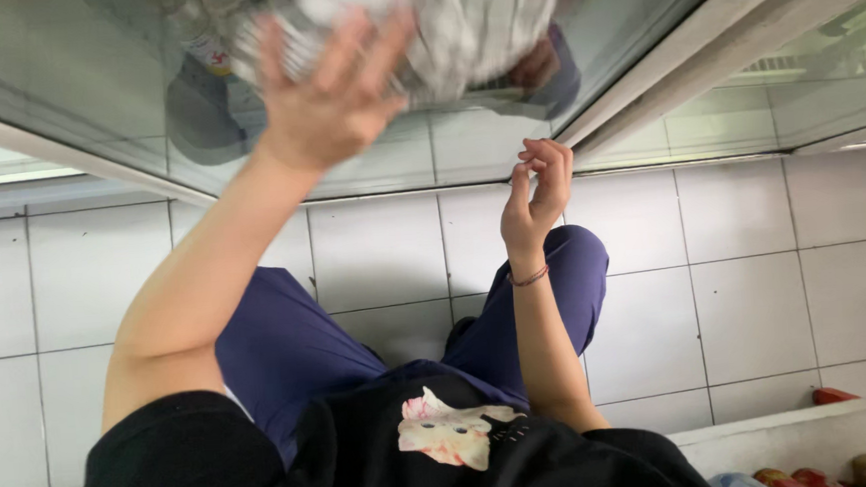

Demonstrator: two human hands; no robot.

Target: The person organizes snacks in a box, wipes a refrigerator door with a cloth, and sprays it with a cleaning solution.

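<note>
The left hand (329, 99) presses spread fingers on a crinkly silver bag (440, 27) (blurry here). It looks light and soft, best grabbed at its edge. The right hand (535, 197) holds nothing, fingers curled

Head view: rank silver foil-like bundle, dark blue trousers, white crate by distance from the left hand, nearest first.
From the left hand, raised at the glass:
1. Silver foil-like bundle, right at its fingertips, top centre.
2. Dark blue trousers, below, mid-frame.
3. White crate, bottom right corner.
</note>
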